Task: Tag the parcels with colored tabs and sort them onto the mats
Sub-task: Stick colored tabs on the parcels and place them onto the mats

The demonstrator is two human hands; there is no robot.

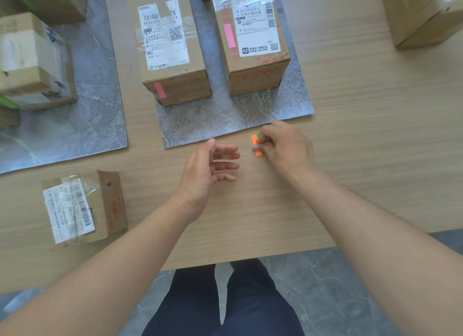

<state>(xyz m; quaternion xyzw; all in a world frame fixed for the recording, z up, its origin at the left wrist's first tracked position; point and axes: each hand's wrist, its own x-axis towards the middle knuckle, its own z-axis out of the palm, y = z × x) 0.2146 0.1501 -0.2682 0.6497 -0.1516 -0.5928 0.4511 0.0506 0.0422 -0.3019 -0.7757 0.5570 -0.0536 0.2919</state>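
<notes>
Done: pink-tagged parcels (pixel 172 47) on mat (pixel 215 120), 12 o'clock.
Remaining: untagged parcel (pixel 82 205), 8 o'clock.
Hands: right hand (pixel 283 145) pinches tabs (pixel 254 139); left hand (pixel 210 165) released.

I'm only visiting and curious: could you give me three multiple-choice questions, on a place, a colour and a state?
1. The near-left parcel lies: A on a mat; B on the bare table; C on another parcel.
2. The tabs on the two middle parcels are: A pink; B blue; C yellow.
3. The left hand is: A gripping a parcel; B open, empty; C pinching tabs.
Answers: B, wood lies under it; A, both show pink; B, its fingers are spread, while the right hand pinches the orange tabs.
</notes>
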